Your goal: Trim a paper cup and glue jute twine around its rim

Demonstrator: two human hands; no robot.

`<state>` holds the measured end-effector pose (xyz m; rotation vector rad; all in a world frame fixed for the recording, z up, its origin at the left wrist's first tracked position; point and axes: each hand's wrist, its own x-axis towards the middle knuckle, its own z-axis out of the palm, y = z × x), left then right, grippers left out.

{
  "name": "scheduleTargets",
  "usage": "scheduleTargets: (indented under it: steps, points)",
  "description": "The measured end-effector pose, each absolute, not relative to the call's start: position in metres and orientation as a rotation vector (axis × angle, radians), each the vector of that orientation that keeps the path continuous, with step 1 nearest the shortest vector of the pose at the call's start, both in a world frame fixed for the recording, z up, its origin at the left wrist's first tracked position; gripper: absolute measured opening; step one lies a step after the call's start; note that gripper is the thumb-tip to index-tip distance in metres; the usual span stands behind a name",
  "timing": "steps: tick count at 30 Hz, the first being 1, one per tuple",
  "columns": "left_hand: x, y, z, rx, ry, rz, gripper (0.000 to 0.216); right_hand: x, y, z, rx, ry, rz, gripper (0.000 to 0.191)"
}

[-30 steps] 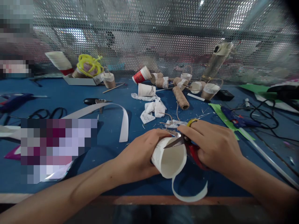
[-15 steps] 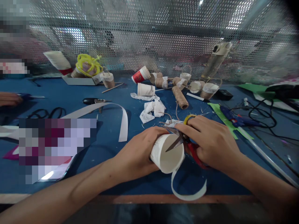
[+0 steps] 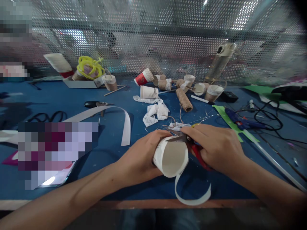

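My left hand [image 3: 144, 153] is wrapped round a white paper cup [image 3: 174, 159], tilted so its open mouth faces me. A narrow curled strip [image 3: 192, 202] hangs from the cup's lower rim. In my right hand [image 3: 216, 147] is a pair of scissors [image 3: 198, 156] with red and yellow handles. Its blades lie across the cup's upper rim, nearly closed together. Just beyond the hands lie a scrap of white lace [image 3: 177, 126] and loose twine.
Behind are a twine roll [image 3: 184, 100], twine-wrapped cups [image 3: 214, 92], stacked paper cups [image 3: 149, 92] and crumpled lace [image 3: 155, 113]. A blue glue gun [image 3: 236, 119] with its cable lies right. Left are a paper strip [image 3: 126, 127] and a cardboard tray [image 3: 82, 83].
The scissor blades have closed from a wide gap onto the cup's rim, and my right fingers have drawn together. A hand at the far left has moved out of view.
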<state>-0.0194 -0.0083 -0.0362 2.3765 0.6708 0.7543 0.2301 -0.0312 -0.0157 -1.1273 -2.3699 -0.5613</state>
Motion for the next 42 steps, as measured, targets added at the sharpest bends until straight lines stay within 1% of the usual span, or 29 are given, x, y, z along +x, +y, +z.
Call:
scheduleTargets:
  steps: [4, 10, 17, 24, 31, 39, 42]
  points:
    - [-0.0185, -0.0090, -0.0359, 2.349, 0.687, 0.761, 0.065, 0.2285, -0.0311, -0.0133, -1.140, -2.388, -0.519, 0.030]
    - [-0.0168, -0.0098, -0.0362, 2.318, 0.698, 0.768, 0.062, 0.2286, -0.0296, -0.0140, -1.179, -2.438, -0.505, 0.036]
    - [-0.0174, -0.0077, -0.0344, 2.417, 0.694, 0.735, 0.064, 0.2287, -0.0295, -0.0166, -1.146, -2.405, -0.571, 0.031]
    - [-0.0183, -0.0071, -0.0364, 2.423, 0.710, 0.772, 0.067, 0.2299, -0.0279, -0.0189, -1.125, -2.404, -0.569, 0.025]
    - [-0.0179, -0.0088, -0.0369, 2.437, 0.692, 0.762, 0.068, 0.2296, -0.0306, -0.0159, -1.116, -2.399, -0.504, 0.028]
    - [-0.0173, -0.0084, -0.0387, 2.456, 0.725, 0.822, 0.063, 0.2271, -0.0295, -0.0166, -1.171, -2.452, -0.385, 0.041]
    - [-0.0182, -0.0086, -0.0392, 2.474, 0.733, 0.804, 0.062, 0.2265, -0.0294, -0.0173, -1.175, -2.459, -0.372, 0.039]
